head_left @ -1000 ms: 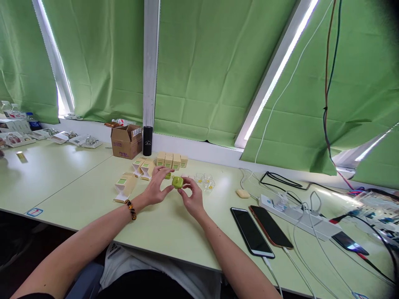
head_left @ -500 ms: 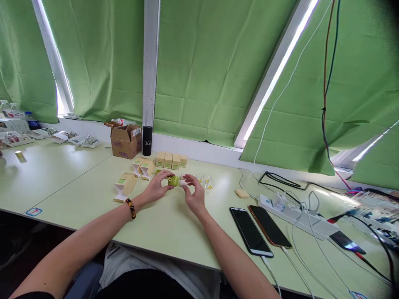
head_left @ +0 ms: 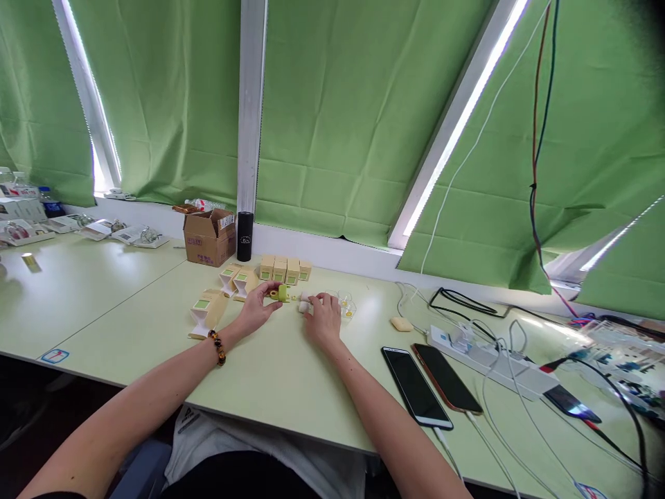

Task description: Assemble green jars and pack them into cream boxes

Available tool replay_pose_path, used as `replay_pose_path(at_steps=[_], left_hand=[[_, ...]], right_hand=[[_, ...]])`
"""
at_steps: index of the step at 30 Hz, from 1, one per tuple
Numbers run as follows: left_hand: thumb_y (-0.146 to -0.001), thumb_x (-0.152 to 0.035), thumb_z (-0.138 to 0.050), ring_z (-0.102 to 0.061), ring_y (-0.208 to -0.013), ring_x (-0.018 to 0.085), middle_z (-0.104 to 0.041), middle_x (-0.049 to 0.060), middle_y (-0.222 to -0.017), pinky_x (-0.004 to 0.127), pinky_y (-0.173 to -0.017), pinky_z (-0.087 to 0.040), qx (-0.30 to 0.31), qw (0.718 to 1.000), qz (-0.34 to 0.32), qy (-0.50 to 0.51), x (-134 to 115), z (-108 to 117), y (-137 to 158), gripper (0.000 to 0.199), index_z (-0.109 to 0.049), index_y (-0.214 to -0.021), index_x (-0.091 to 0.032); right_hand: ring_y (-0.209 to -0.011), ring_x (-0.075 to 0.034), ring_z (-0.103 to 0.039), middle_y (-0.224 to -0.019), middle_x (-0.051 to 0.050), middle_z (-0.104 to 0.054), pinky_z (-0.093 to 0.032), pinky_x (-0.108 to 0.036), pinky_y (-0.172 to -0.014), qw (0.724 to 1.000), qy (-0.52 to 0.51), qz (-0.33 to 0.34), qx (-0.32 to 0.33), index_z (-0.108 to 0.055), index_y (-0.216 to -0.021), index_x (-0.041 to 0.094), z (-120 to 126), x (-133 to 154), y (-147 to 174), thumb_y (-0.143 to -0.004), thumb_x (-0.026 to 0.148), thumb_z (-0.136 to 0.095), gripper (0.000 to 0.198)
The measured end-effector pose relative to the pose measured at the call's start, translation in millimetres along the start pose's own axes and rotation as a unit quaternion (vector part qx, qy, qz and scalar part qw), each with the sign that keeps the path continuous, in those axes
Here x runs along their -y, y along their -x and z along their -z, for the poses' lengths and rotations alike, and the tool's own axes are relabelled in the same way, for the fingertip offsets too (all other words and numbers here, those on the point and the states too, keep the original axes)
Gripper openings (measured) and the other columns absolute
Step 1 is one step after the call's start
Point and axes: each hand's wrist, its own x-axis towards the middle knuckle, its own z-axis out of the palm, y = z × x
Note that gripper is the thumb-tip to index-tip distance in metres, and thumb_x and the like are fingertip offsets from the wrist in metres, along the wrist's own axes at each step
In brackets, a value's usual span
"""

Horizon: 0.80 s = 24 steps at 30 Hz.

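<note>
My left hand [head_left: 255, 310], with a beaded bracelet at the wrist, pinches a small green cylinder-like piece [head_left: 283, 294] between thumb and fingers, just above the table. A green ring-like part shows beside its fingertips. Close to the right, my right hand [head_left: 325, 319] is palm down with bent fingers, closed at a small white piece [head_left: 304, 306] whose left end sticks out. The fingers hide the rest of it. Small yellowish bits lie between the hands. Beyond my right hand stands a clear plastic tray [head_left: 347, 305] with yellow spots, partly covered by the fingers.
Opened small cartons [head_left: 206, 312] lie left of my hands, and several closed ones [head_left: 280, 269] stand behind. Further back are a cardboard box [head_left: 209, 239] and a black bottle [head_left: 244, 235]. Two phones [head_left: 417, 387] with cables and a power strip [head_left: 491, 360] occupy the right side.
The green piece has turned in my left hand, which has shifted slightly left. My right hand has lowered and turned palm down over the white piece.
</note>
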Motion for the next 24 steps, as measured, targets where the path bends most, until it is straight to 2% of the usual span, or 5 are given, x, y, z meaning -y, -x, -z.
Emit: replay_pose_path(at_steps=[5,8,12,16,24], left_hand=[[-0.077,-0.02,-0.076,-0.066,-0.113,0.026,-0.07,0.012,-0.122,0.046,-0.104,-0.052,-0.002,1.0,0.002,0.005,-4.2,-0.6,1.1,0.047,-0.065,-0.122,-0.018],[-0.077,-0.022,-0.077,-0.065,-0.114,0.026,-0.07,0.012,-0.123,0.047,-0.104,-0.052,-0.008,1.0,0.0,0.021,-3.6,-0.7,1.4,0.048,-0.064,-0.124,-0.018],[-0.076,-0.023,-0.08,-0.065,-0.116,0.026,-0.069,0.012,-0.125,0.047,-0.105,-0.051,-0.011,0.998,-0.004,0.062,1.6,-1.4,0.4,0.05,-0.065,-0.123,-0.019],[-0.075,-0.023,-0.081,-0.064,-0.118,0.026,-0.068,0.012,-0.128,0.046,-0.107,-0.051,-0.021,0.991,0.003,0.131,3.6,-2.0,-3.2,0.052,-0.064,-0.124,-0.019],[-0.073,-0.022,-0.08,-0.065,-0.116,0.024,-0.069,0.012,-0.125,0.047,-0.109,-0.051,-0.021,0.989,-0.008,0.148,-11.8,-6.4,-25.5,0.055,-0.064,-0.125,-0.016]], right_hand=[[-0.116,-0.034,-0.049,-0.12,-0.013,-0.063,-0.039,-0.044,-0.093,0.998,-0.035,-0.035,0.03,-0.075,-0.107,0.023,-7.7,-0.6,-6.9,-0.077,0.011,-0.071,0.033],[-0.114,-0.032,-0.054,-0.117,-0.011,-0.067,-0.041,-0.045,-0.094,0.984,-0.164,-0.074,0.0,-0.073,-0.107,0.024,-9.0,1.3,-6.8,-0.076,0.014,-0.069,0.032],[-0.103,-0.027,-0.063,-0.115,-0.008,-0.072,-0.049,-0.039,-0.083,0.897,-0.426,-0.119,0.008,-0.069,-0.106,0.024,3.4,10.0,-5.7,-0.074,0.027,-0.072,0.032],[-0.102,-0.024,-0.067,-0.107,-0.007,-0.076,-0.052,-0.037,-0.083,0.808,-0.574,-0.132,0.011,-0.067,-0.107,0.023,23.3,17.7,-0.3,-0.07,0.034,-0.08,0.04],[-0.098,-0.022,-0.066,-0.104,-0.006,-0.074,-0.055,-0.035,-0.08,0.746,-0.655,-0.119,-0.027,-0.067,-0.107,0.022,39.5,16.5,9.7,-0.07,0.039,-0.084,0.044]])
